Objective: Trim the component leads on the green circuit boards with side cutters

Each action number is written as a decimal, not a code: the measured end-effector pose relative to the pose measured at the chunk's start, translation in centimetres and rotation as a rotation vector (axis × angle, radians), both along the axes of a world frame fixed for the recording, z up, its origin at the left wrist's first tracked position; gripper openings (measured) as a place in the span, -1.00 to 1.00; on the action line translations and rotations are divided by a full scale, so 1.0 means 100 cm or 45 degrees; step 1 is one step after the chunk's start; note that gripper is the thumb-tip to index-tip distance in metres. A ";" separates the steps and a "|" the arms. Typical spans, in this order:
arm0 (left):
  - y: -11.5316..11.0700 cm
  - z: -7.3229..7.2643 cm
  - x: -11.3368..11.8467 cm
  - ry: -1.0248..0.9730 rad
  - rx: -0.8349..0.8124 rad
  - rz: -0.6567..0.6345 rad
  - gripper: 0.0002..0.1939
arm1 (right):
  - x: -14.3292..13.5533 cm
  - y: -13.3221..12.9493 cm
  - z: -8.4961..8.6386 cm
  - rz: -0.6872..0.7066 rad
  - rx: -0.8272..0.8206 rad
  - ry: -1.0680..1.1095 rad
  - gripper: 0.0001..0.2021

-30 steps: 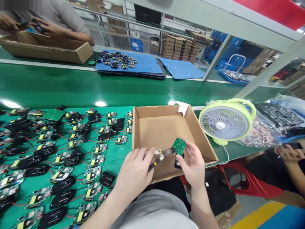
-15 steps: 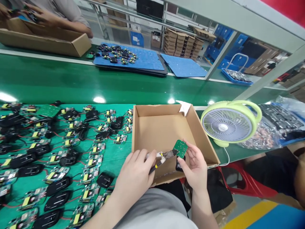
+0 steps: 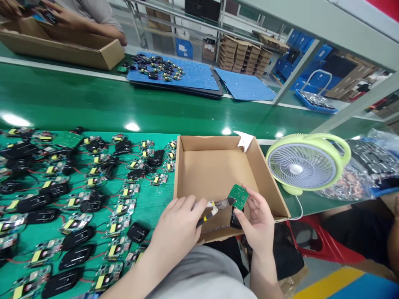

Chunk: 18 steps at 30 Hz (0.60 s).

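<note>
My left hand (image 3: 182, 220) is closed round the handles of a pair of cutting pliers (image 3: 222, 204). The pliers' jaws touch the left edge of a small green circuit board (image 3: 238, 196), which shows its solder side. My right hand (image 3: 257, 216) pinches that board between thumb and fingers. A black plastic piece (image 3: 235, 219) hangs under the board, partly hidden by my right thumb. Both hands are above the front part of a shallow cardboard box (image 3: 215, 170). Small bits lie along the box's front inside edge.
Many circuit boards with black casings (image 3: 77, 236) and red wires cover the green mat on the left. A green fan (image 3: 304, 166) stands right of the box, beside bagged parts (image 3: 346, 178). Across the bench, a co-worker's hands (image 3: 62, 16) work over another cardboard box (image 3: 71, 50).
The whole view has shifted slightly. My hands still hold the pliers and the board in nearly the same position, with the jaws staying at the board's edge.
</note>
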<state>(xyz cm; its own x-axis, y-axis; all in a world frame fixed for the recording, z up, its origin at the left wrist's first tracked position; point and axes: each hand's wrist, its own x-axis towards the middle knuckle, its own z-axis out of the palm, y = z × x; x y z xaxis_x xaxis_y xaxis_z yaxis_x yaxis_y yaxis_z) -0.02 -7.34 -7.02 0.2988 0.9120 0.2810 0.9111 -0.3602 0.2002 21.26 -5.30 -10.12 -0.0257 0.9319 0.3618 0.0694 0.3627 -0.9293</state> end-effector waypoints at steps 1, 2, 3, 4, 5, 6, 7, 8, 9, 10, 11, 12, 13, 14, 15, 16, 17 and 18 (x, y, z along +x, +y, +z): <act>0.000 0.000 0.000 0.001 -0.001 -0.002 -0.67 | 0.000 0.000 0.000 0.001 -0.001 0.000 -0.49; 0.001 0.000 0.000 0.004 -0.004 -0.004 -0.67 | 0.000 0.000 0.000 0.002 -0.001 0.000 -0.49; 0.001 0.000 0.000 0.011 -0.007 -0.005 -0.66 | 0.000 0.000 0.001 0.003 0.000 0.002 -0.49; 0.002 0.000 0.000 0.020 -0.012 -0.004 -0.66 | 0.000 0.000 0.001 0.001 0.003 0.003 -0.50; 0.003 0.000 0.000 0.031 -0.019 0.000 -0.65 | 0.000 0.000 0.001 -0.003 0.004 0.003 -0.50; 0.004 0.000 0.000 0.042 -0.029 0.005 -0.65 | 0.000 0.000 0.000 -0.007 0.009 0.001 -0.50; 0.004 0.000 0.000 0.053 -0.043 0.006 -0.65 | -0.001 0.001 0.000 -0.011 0.010 -0.004 -0.50; 0.005 0.000 0.000 0.063 -0.058 0.008 -0.65 | -0.001 0.001 0.000 -0.015 0.011 -0.010 -0.50; 0.005 0.000 0.000 0.072 -0.075 0.010 -0.65 | -0.001 0.002 0.000 -0.021 0.012 -0.016 -0.51; 0.005 0.000 0.000 0.080 -0.091 0.011 -0.65 | -0.002 0.002 -0.001 -0.028 0.011 -0.021 -0.51; 0.005 0.000 0.000 0.087 -0.099 0.013 -0.65 | -0.002 0.002 -0.001 -0.035 0.008 -0.027 -0.51; 0.005 0.000 0.001 0.093 -0.098 0.019 -0.65 | -0.002 0.003 -0.001 -0.042 0.002 -0.033 -0.52; 0.004 0.000 0.001 0.098 -0.088 0.025 -0.66 | -0.002 0.003 -0.001 -0.049 -0.006 -0.041 -0.52; 0.004 -0.001 0.002 0.100 -0.071 0.028 -0.66 | -0.002 0.003 -0.001 -0.056 -0.016 -0.049 -0.53; 0.003 -0.001 0.002 0.100 -0.048 0.029 -0.67 | -0.002 0.004 -0.001 -0.061 -0.027 -0.059 -0.53; 0.003 -0.001 0.002 0.096 -0.023 0.031 -0.68 | -0.002 0.004 0.000 -0.067 -0.036 -0.068 -0.54; 0.002 -0.001 0.002 0.087 -0.003 0.032 -0.68 | -0.002 0.004 0.000 -0.071 -0.044 -0.074 -0.55; 0.002 -0.001 0.002 0.074 0.011 0.033 -0.68 | -0.002 0.004 0.000 -0.076 -0.049 -0.076 -0.55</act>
